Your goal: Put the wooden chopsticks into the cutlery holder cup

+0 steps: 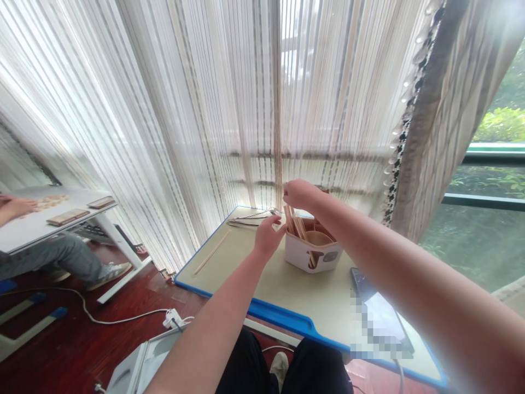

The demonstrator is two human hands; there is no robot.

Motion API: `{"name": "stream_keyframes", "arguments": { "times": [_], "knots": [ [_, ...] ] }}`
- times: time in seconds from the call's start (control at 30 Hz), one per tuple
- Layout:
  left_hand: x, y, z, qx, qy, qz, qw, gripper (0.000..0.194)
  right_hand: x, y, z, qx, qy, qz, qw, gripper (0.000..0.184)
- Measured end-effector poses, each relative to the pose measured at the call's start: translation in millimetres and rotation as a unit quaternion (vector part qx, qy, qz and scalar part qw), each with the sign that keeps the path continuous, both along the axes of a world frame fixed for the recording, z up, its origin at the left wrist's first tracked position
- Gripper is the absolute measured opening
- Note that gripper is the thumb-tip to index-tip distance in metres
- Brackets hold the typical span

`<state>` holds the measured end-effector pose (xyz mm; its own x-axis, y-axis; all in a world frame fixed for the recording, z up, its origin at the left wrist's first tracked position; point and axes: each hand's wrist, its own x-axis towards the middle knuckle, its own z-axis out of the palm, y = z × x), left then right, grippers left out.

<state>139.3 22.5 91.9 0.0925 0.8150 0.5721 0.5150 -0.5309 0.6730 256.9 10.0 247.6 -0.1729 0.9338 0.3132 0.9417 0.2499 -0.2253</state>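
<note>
A white box with a brown inside point(301, 258) stands on the desk. Several thin wooden sticks, chopstick-like point(293, 223), lean in its left part, beside a round wooden bowl point(319, 238). Above the tops of those sticks is my right hand point(302, 192), fingers closed; whatever they pinch is hidden. My left hand point(268, 236) is at the box's left side, thumb and fingers apart, with its fingertips close to the rim; whether they touch it I cannot tell. One loose wooden stick point(211, 253) lies on the desk to the left. Thin metal utensils point(249, 220) lie behind my left hand.
The cream desk point(241, 273) has a blue edge, and a phone point(383, 314) lies at its right. Striped curtains point(229, 98) hang just behind. On the left, another person's hand point(18, 207) rests at a white table point(82, 224). A power strip point(173, 317) lies below.
</note>
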Motion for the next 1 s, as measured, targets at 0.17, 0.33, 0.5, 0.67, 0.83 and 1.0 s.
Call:
{"name": "stream_keyframes", "arguments": {
  "times": [0.17, 0.33, 0.5, 0.67, 0.83, 1.0],
  "knots": [
    [-59, -8, -29.3, 0.004, 0.039, 0.117, 0.992, 0.023, -31, -15, 3.9, 0.025, -0.108, -0.051, 0.993, 0.020],
    [-130, -16, -42.0, -0.020, 0.190, 0.243, 0.951, 0.025, -95, -10, -19.8, 0.025, -0.088, 0.054, 0.994, 0.024],
    [-174, -25, -59.7, -0.120, 0.262, 0.349, 0.892, 0.031, -159, 21, -97.1, -0.079, -0.061, 0.098, 0.990, 0.027],
    [-183, -18, -73.9, -0.171, 0.262, 0.339, 0.887, 0.029, -192, 51, -186.2, -0.087, 0.012, 0.087, 0.992, 0.036],
    [-184, -6, -79.8, -0.163, 0.246, 0.343, 0.892, 0.031, -199, 69, -234.9, -0.012, 0.014, 0.038, 0.999, 0.037],
    [-187, -1, -83.6, -0.167, 0.245, 0.338, 0.894, 0.031, -201, 77, -245.4, 0.008, 0.033, 0.019, 0.999, 0.037]
  ]
}}
